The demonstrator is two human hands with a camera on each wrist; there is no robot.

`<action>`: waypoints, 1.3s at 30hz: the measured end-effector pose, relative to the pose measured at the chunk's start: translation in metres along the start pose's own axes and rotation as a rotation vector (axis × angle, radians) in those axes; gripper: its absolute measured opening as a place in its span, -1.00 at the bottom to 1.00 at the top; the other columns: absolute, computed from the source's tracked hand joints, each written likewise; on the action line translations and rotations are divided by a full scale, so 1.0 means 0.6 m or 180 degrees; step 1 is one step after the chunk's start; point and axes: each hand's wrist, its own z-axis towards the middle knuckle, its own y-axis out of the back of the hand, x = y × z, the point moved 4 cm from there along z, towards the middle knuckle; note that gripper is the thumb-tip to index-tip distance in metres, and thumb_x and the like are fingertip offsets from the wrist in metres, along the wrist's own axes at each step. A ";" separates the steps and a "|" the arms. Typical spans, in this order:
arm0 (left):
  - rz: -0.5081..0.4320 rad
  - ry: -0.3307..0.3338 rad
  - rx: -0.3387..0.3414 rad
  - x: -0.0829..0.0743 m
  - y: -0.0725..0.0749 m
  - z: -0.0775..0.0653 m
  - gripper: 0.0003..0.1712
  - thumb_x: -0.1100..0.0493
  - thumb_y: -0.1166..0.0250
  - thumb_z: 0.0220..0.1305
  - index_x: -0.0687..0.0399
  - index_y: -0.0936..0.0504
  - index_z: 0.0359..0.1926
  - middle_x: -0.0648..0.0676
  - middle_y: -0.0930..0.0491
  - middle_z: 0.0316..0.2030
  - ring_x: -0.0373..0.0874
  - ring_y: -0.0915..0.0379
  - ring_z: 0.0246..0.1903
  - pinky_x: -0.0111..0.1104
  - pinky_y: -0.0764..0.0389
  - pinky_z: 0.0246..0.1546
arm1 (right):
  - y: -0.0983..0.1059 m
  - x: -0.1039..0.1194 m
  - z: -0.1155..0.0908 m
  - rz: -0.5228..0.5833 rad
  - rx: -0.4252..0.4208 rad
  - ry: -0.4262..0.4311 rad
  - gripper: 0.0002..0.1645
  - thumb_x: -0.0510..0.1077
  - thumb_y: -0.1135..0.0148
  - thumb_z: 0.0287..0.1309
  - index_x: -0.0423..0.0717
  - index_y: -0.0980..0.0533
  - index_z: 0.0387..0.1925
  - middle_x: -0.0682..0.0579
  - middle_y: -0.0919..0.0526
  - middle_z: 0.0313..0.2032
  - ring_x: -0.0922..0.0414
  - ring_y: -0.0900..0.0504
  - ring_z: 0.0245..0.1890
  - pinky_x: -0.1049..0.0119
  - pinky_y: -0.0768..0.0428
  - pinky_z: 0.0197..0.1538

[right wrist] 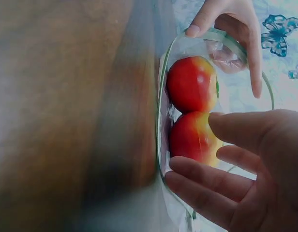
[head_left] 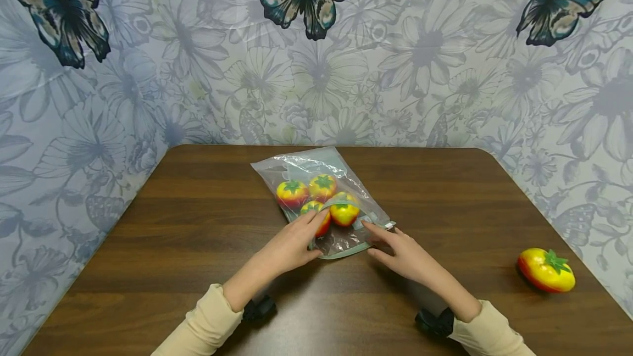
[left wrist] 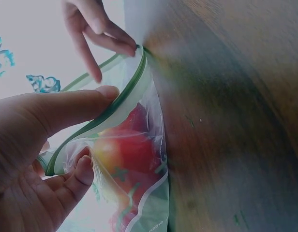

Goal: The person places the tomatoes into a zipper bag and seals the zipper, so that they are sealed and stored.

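Note:
A clear zip bag (head_left: 306, 166) with a green-edged mouth lies on the table, its mouth facing me. Inside are several red-and-yellow fruits (head_left: 292, 194) with green star-shaped tops, tomato-like in form. My left hand (head_left: 292, 240) grips the bag's mouth on the left, with the thumb at the green rim (left wrist: 125, 94) and the fingers curled on the film. At the right corner of the mouth, my right hand (head_left: 407, 254) touches the rim with loosely extended, spread fingers (right wrist: 212, 176). The mouth gapes between the hands, and two fruits (right wrist: 190, 84) show through it.
One more fruit (head_left: 546, 271) of the same kind lies on the brown wooden table (head_left: 198, 207), near its right edge. Behind the table hangs a flowered cloth (head_left: 346, 81) with butterflies. A black wrist strap (head_left: 259, 307) sits below the left hand.

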 end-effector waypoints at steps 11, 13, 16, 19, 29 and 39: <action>-0.0036 -0.0002 0.0001 0.002 0.001 0.000 0.01 0.20 -0.52 -0.09 0.27 -0.17 0.34 0.12 -0.39 -0.08 -0.06 -0.37 -0.12 -0.24 -0.45 -0.02 | 0.065 -0.011 -0.064 0.0235 -0.0597 0.0013 -0.34 -0.20 -0.25 0.17 -0.07 -0.29 0.31 -0.06 -0.65 -0.12 -0.02 -0.59 -0.07 -0.34 -0.06 0.13; -0.0040 0.0007 0.0006 0.003 0.002 -0.001 0.00 0.20 -0.52 -0.08 0.28 -0.17 0.34 0.14 -0.39 -0.04 -0.04 -0.38 -0.07 -0.23 -0.44 0.01 | 0.079 -0.015 -0.074 0.0252 -0.0683 -0.0009 -0.34 -0.24 -0.25 0.16 -0.06 -0.30 0.30 -0.08 -0.64 -0.11 -0.05 -0.59 -0.07 -0.33 -0.08 0.13; -0.0043 0.0022 0.0008 0.003 0.003 -0.002 0.00 0.19 -0.51 -0.07 0.28 -0.17 0.34 0.17 -0.39 0.00 -0.01 -0.37 -0.02 -0.20 -0.41 0.04 | 0.099 -0.021 -0.089 0.0171 -0.0782 -0.0091 -0.34 -0.28 -0.25 0.15 -0.06 -0.31 0.29 -0.08 -0.63 -0.10 -0.08 -0.57 -0.06 -0.22 -0.24 0.10; -0.0042 0.0034 0.0013 0.004 0.003 -0.002 -0.01 0.19 -0.51 -0.07 0.29 -0.17 0.34 0.17 -0.39 0.00 -0.01 -0.37 -0.01 -0.21 -0.41 0.05 | 0.117 -0.028 -0.103 0.0069 -0.0872 -0.0204 -0.36 -0.26 -0.25 0.16 -0.08 -0.32 0.28 -0.06 -0.63 -0.09 -0.11 -0.57 -0.06 -0.12 -0.43 -0.04; -0.0033 -0.0006 -0.0018 0.001 -0.001 -0.002 0.00 0.20 -0.52 -0.09 0.29 -0.17 0.34 0.13 -0.40 -0.07 -0.07 -0.39 -0.16 -0.26 -0.47 -0.05 | 0.181 -0.071 -0.164 -0.0138 -0.1142 -0.0684 -0.49 -0.15 -0.23 0.20 -0.01 -0.44 0.20 0.03 -0.63 -0.08 0.59 -0.35 -0.06 0.67 -0.36 -0.24; -0.0017 0.0007 0.0000 0.002 -0.001 -0.001 0.01 0.19 -0.51 -0.07 0.28 -0.15 0.35 0.17 -0.39 -0.01 -0.02 -0.41 -0.11 -0.23 -0.45 -0.01 | 0.244 -0.135 -0.227 -0.0099 -0.1351 -0.1137 -0.43 -0.10 -0.08 0.32 -0.04 -0.27 0.33 0.69 -0.31 -0.07 0.72 -0.14 -0.05 -0.22 -0.17 0.13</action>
